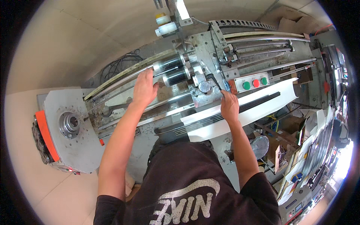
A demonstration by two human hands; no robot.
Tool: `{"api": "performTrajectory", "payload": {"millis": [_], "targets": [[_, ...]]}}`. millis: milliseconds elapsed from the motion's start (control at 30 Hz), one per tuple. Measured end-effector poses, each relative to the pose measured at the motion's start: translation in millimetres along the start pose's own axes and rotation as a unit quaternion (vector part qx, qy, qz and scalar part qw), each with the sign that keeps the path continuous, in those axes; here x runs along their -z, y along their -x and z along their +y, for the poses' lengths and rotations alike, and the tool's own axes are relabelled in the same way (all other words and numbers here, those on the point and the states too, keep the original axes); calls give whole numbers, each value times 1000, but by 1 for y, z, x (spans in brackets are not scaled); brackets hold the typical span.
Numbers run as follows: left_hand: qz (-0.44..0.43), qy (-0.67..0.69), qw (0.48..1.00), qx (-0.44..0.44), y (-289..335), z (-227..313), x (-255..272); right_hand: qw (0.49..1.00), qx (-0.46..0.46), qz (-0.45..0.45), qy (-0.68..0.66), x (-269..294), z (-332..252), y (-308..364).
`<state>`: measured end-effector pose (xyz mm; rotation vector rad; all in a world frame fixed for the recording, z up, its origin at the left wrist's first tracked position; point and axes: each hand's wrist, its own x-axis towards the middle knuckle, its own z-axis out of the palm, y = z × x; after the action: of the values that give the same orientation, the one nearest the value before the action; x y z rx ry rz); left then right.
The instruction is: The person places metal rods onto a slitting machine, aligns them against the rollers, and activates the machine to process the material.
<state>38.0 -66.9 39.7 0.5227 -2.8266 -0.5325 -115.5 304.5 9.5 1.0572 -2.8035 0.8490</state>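
Observation:
My left hand [145, 87] is over the machine's rails, just left of two dark metal cylinders [176, 76]. Its fingers are stretched out and the thumb stands apart. The fingertips are near a long thin rod [125, 89]; whether they touch it I cannot tell. Closed around the near end of a black bar-shaped handle [215, 81] is my right hand [229, 106]. The handle's far end meets the metal carriage, close to a round metal knob [204, 86]. The right palm hides part of the handle.
A control box [251, 82] with green and red buttons sits right of the handle. Dark thin rods [258, 102] lie on a white sheet [283, 93] along the front. At left stands a grey headstock with a round chuck [69, 125]. Boxes and clutter fill the lower right.

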Motion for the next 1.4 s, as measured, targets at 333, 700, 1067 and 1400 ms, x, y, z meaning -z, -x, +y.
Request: {"api": "performTrajectory", "payload": {"millis": [333,700,1067,1400], "targets": [[16,54,998,3,3,-6,26,988,83,-123,34,-8,30,-23],[-28,22,999,37,-4,-4,35,987,109,-69,101,-34,56,-20],[-28,0,999,44,-8,-1,38,996,65,-66,-3,-22,34,-7],[-23,16,998,63,-9,-4,35,964,-148,-99,-200,0,9,15]]}}
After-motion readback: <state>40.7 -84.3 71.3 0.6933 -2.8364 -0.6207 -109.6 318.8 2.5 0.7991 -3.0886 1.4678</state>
